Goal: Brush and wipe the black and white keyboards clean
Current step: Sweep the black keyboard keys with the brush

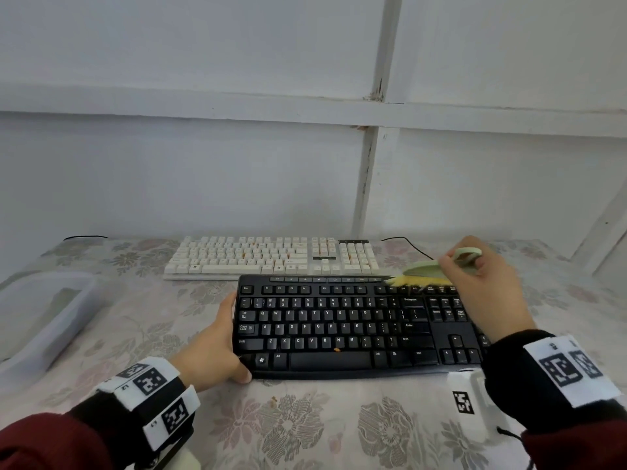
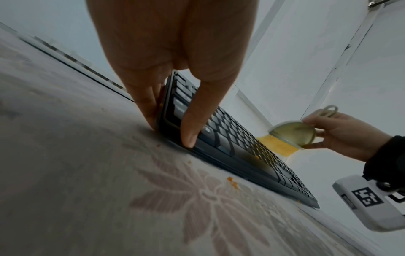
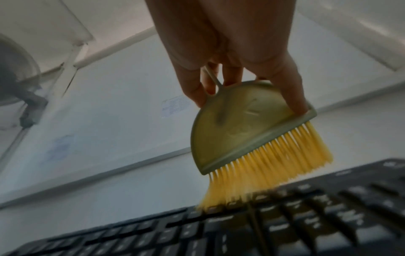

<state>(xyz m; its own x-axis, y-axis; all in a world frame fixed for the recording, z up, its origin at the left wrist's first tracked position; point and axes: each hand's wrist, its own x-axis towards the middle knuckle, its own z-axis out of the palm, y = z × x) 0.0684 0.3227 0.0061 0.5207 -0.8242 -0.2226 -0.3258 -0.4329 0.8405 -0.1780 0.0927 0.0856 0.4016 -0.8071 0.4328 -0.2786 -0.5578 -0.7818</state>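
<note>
Landmark: black keyboard (image 1: pixel 353 325), flat on the bench (image 1: pixel 305 429) with its floral cloth, nearest the person.

Left hand (image 1: pixel 212 351) grips the keyboard's left end. In the left wrist view the thumb lies on the near-left corner and the fingers (image 2: pixel 143 104) run down the outside of the left edge, so the end is pinched between them.

An orange crumb (image 1: pixel 337 350) sits on the keyboard just above the space bar. More orange crumbs (image 2: pixel 232 181) lie on the cloth just in front of the keyboard's near edge.

Right hand (image 1: pixel 488 283) is over the keyboard's right part, fingers curled round the brush (image 3: pixel 247 129). The brush has a pale green half-round body with a loop handle and yellow bristles (image 3: pixel 263 173). Thumb is on one side of the body, fingers on the other.

The bristles point down and touch the keyboard's top row near the far-right corner. They are splayed against the keys there; the right wrist view is motion-blurred.

White keyboard (image 1: pixel 273 257) lies just behind the black keyboard, parallel to it and shifted left. Orange specks are visible between some of its keys. A black cable (image 1: pixel 407 244) runs off behind its right end.

A clear plastic tub (image 1: pixel 44 317) stands well left of the black keyboard, near the bench edge.

White panelled wall (image 1: pixel 203 164) rises behind the bench.
</note>
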